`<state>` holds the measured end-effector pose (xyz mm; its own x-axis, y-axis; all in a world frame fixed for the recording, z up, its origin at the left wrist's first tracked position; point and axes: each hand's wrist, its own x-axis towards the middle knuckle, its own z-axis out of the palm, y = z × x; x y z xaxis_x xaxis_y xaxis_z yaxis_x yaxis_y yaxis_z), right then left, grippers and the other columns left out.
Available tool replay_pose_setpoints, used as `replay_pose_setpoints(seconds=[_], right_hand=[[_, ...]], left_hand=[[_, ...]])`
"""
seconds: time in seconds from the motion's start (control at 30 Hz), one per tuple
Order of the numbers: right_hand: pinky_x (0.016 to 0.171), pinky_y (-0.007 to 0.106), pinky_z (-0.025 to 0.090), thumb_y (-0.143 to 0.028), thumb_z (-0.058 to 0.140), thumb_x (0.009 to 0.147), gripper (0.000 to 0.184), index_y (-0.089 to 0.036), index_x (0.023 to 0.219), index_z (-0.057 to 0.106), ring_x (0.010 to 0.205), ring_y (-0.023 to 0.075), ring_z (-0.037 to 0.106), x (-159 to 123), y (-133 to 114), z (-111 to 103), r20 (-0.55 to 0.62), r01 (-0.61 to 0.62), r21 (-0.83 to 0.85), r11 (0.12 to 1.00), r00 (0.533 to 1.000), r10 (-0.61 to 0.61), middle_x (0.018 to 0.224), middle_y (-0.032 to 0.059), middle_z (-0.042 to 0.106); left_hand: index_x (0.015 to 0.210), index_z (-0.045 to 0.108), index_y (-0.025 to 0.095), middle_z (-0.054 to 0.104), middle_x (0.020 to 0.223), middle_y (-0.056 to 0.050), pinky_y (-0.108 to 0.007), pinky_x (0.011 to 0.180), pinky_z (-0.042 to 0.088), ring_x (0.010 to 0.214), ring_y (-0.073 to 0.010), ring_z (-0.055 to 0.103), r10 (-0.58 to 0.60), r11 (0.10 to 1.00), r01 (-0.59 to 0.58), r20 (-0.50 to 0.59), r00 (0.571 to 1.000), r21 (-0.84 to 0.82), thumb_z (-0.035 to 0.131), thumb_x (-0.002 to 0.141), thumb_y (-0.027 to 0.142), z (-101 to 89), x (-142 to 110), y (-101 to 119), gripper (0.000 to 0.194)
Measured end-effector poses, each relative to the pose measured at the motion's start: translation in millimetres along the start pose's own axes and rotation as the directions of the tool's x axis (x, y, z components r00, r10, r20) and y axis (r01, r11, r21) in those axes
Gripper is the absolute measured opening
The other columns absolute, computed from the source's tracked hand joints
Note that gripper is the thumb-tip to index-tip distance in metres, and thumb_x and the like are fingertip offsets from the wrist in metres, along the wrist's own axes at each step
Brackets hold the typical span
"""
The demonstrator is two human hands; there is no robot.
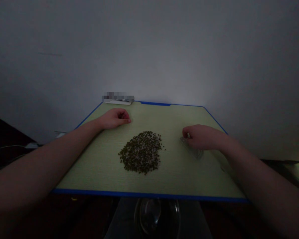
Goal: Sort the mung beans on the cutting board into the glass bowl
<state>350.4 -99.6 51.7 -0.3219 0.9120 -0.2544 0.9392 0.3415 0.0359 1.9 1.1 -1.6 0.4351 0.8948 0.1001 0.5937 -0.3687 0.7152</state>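
Note:
A pile of small brown and pale beans or seeds (141, 153) is spread on the middle of the pale green tabletop (94, 176). To its upper left, my left hand (114, 118) rests with curled fingers and the thumb close to them. Whether anything sits in that pinch is too small to make out. Right of the pile, my right hand (203, 136) is closed over a clear plastic piece (195, 152) that looks like a small bag. The fingertips of this hand are partly hidden.
At the back left corner stands a white object (119, 101), partly blurred out. A blue edge (149, 195) runs round the tabletop. Below the front edge, a round glass vessel (154, 217) sits between the legs. Cables (31, 145) hang at the left, and a wall (154, 53) rises behind.

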Motion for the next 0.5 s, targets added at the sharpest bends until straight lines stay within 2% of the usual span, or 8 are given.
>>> replay_pose_setpoints(seconds=[0.07,0.17,0.3,0.5], right_hand=[[0.057,0.029,0.039,-0.019,0.048,0.071,0.032,-0.017,0.098,0.065,0.077,0.0230,0.062,1.0,5.3,0.1,-0.017,-0.019,-0.013,1.000,1.000,0.018,0.089,0.0104,0.069],[0.059,0.028,0.040,-0.019,0.047,0.074,0.032,-0.019,0.101,0.064,0.077,0.0208,0.062,2.1,5.0,0.8,-0.017,0.056,0.048,0.997,0.998,-0.055,0.091,0.0092,0.069],[0.063,0.027,0.040,-0.019,0.045,0.079,0.035,-0.021,0.108,0.063,0.075,0.0181,0.061,4.4,-11.3,4.3,-0.093,0.156,0.092,0.983,0.985,-0.147,0.090,0.0075,0.069],[0.074,0.031,0.041,-0.022,0.041,0.085,0.034,-0.020,0.112,0.062,0.090,0.0226,0.061,10.0,-33.5,14.1,-0.245,0.139,0.045,0.989,0.962,-0.124,0.105,0.0101,0.068]], left_hand=[[0.075,0.056,0.016,0.054,0.061,0.002,-0.022,0.049,0.036,0.054,-0.0092,0.046,0.008,1.000,-0.008,0.009,1.000,0.004,0.066,0.069,0.045,-0.2,0.3,-2.3,0.031],[0.075,0.056,0.016,0.053,0.061,0.002,-0.022,0.049,0.035,0.053,-0.0088,0.045,0.007,1.000,-0.007,0.006,1.000,0.004,0.066,0.068,0.045,-0.4,0.5,-3.1,0.031],[0.074,0.057,0.016,0.053,0.061,0.002,-0.022,0.048,0.036,0.053,-0.0091,0.045,-0.003,1.000,0.003,-0.008,1.000,0.005,0.067,0.067,0.043,-0.3,0.2,0.2,0.030],[0.074,0.056,0.016,0.053,0.060,0.002,-0.022,0.049,0.037,0.053,-0.0089,0.045,0.001,1.000,-0.001,-0.007,1.000,-0.001,0.067,0.067,0.044,-0.1,-0.3,0.9,0.031]])
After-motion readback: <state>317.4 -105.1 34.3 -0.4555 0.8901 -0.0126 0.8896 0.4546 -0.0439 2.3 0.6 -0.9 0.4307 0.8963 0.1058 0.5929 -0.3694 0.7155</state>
